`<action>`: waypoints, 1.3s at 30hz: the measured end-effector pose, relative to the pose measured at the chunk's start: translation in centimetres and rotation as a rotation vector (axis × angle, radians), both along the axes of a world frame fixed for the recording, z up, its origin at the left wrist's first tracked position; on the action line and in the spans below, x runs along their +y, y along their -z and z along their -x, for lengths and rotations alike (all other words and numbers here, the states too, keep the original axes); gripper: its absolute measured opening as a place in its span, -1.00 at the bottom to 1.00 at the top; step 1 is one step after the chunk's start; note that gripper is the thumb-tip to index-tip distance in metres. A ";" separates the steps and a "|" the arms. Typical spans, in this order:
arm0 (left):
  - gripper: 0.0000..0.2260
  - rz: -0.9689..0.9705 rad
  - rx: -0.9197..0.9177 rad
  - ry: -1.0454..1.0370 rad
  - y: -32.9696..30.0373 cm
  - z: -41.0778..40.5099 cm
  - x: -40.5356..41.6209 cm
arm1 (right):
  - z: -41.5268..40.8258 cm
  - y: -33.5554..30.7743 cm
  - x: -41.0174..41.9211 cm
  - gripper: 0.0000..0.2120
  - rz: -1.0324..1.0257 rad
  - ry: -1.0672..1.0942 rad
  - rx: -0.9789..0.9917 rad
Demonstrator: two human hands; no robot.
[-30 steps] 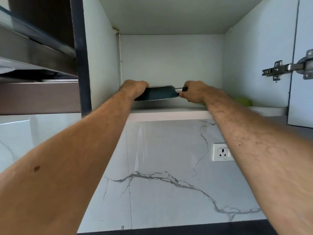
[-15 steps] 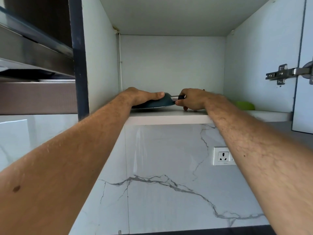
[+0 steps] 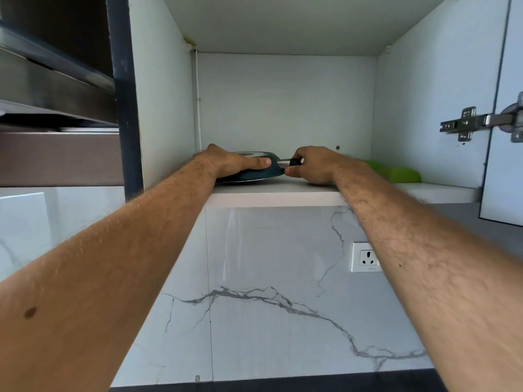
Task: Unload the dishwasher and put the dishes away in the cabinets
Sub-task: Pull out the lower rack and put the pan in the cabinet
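Note:
A dark teal frying pan point(image 3: 261, 174) lies on the white shelf point(image 3: 277, 195) of the open upper cabinet, at its left side. My left hand point(image 3: 240, 162) rests flat against the pan's near wall, fingers straight and pointing right. My right hand point(image 3: 314, 165) grips the pan's handle, which sticks out to the right; only a short metal and black stub of it shows between the hands. Most of the pan's inside is hidden from below.
A green object point(image 3: 402, 174) sits on the same shelf to the right. The cabinet door point(image 3: 506, 108) stands open at the right with its metal hinge. A dark hood is on the left. Below is a marble wall with a socket point(image 3: 366, 257).
The pan has come down from a raised position onto the shelf. My left hand's fingers have straightened along its side. My right hand kept hold of the handle.

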State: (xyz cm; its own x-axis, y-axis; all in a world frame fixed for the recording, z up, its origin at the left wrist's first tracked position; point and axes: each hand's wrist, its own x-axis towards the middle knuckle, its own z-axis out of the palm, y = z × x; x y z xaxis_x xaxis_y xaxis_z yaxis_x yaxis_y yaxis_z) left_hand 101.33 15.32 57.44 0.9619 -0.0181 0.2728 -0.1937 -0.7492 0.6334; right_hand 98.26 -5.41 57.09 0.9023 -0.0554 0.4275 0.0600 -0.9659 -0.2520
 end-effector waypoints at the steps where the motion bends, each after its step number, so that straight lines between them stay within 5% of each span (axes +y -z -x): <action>1: 0.07 0.000 0.000 -0.003 0.0 0.0 0.0 | 0.1 0.0 0.0 -0.65 0.001 -0.002 0.000; 39: 0.18 -0.071 0.014 -0.044 0.4 -0.1 -0.1 | 0.6 -0.3 0.5 -0.69 -0.001 0.010 0.013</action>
State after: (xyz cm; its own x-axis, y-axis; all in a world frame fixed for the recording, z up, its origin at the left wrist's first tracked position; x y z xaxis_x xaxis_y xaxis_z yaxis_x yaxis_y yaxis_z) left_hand 101.43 15.17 57.06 0.9660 0.0050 0.2587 -0.1514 -0.7998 0.5809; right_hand 97.66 -4.92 57.40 0.9071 -0.0654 0.4158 0.0467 -0.9661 -0.2538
